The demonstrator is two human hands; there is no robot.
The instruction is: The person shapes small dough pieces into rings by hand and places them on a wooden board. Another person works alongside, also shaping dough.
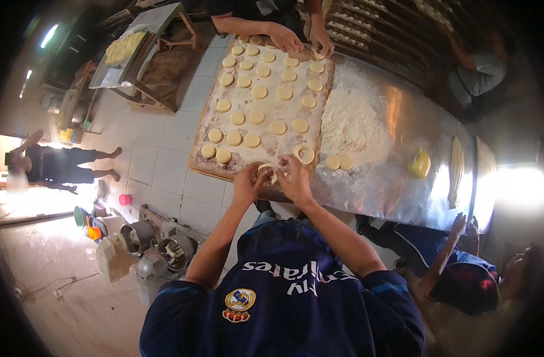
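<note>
Head view: left hand (pixel 248 182) and right hand (pixel 294 180), fingers curled nearly closed, hold one dough ring (pixel 264 169) at the near edge of the board (pixel 278 146). Second ring (pixel 299 159): two o'clock. Two rounds (pixel 332 162): three, beside open metal tabletop (pixel 379 184). Over two dozen discs (pixel 256 116): twelve. White-lettered navy shirt (pixel 272 327): six.

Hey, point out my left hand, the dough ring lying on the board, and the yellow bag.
Left hand (pixel 246 184): head view, back of the hand.
Dough ring (pixel 304 146): head view, its far rim.
Yellow bag (pixel 420 163): head view, middle of its side.
</note>
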